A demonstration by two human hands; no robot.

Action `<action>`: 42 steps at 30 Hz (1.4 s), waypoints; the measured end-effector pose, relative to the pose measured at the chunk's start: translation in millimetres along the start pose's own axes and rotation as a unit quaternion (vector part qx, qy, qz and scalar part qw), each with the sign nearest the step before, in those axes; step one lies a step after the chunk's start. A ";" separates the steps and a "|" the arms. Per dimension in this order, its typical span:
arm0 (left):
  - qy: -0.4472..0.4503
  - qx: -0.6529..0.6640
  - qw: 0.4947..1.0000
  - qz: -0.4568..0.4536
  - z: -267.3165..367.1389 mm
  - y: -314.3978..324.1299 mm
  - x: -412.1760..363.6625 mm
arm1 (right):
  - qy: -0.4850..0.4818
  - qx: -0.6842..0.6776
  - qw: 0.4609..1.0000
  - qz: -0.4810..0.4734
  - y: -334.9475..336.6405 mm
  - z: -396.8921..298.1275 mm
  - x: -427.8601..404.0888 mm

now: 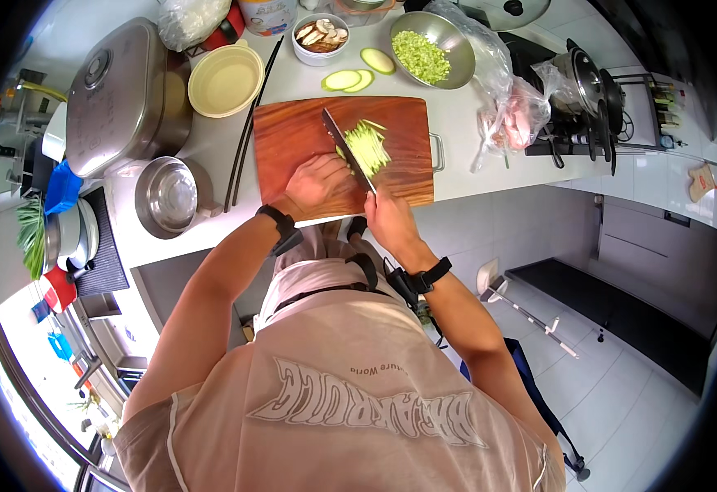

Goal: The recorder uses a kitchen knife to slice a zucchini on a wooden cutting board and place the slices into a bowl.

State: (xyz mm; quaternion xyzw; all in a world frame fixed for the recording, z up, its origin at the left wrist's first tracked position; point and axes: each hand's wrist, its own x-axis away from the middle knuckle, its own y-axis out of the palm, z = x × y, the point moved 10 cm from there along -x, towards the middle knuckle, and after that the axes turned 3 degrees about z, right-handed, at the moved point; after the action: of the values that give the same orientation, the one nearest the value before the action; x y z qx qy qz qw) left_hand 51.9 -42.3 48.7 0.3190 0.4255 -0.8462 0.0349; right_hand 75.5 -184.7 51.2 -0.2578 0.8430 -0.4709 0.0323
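My right hand (pixel 389 218) grips the handle of a kitchen knife (pixel 345 144), whose dark blade slants up and left over the wooden cutting board (pixel 294 129). Pale green shreds, apparently zucchini (pixel 368 147), are heaped against the blade's right side. On its left, my left hand (pixel 320 178) presses down with curled fingers. A bit of green shows between those fingers and the blade; most of what lies beneath is hidden. Beyond the board's far edge lie several oval zucchini slices (pixel 341 80).
Behind the board stand a bowl of sliced mushrooms (pixel 315 60) and a metal bowl of chopped greens (pixel 462 58). Black chopsticks (pixel 243 147), a yellow bowl (pixel 226 80) and a steel saucepan (pixel 168 197) are left. Bagged raw meat (pixel 515 123) sits right, near a lidded pot (pixel 586 80).
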 end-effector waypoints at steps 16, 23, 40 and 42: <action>-0.019 -0.006 1.000 -0.003 -3.1 1.6 1.9 | 0.013 0.007 1.000 0.002 -5.0 -7.5 -12.1; 0.001 -0.010 1.000 0.002 -0.3 2.0 1.4 | -0.002 0.006 1.000 0.004 -5.2 -4.0 -7.4; -0.026 0.022 0.999 -0.020 -7.1 10.4 6.0 | -0.012 0.020 1.000 0.008 10.7 4.6 -18.5; -0.040 0.009 0.999 -0.025 -10.1 9.9 7.0 | -0.028 0.006 0.999 0.018 7.8 2.5 -18.8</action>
State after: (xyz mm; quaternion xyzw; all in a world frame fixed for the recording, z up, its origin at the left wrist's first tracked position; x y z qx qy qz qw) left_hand 54.8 -39.5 33.5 0.2749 0.4235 -0.8627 0.0280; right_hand 89.3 -174.6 39.9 -0.2555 0.8436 -0.4676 0.0660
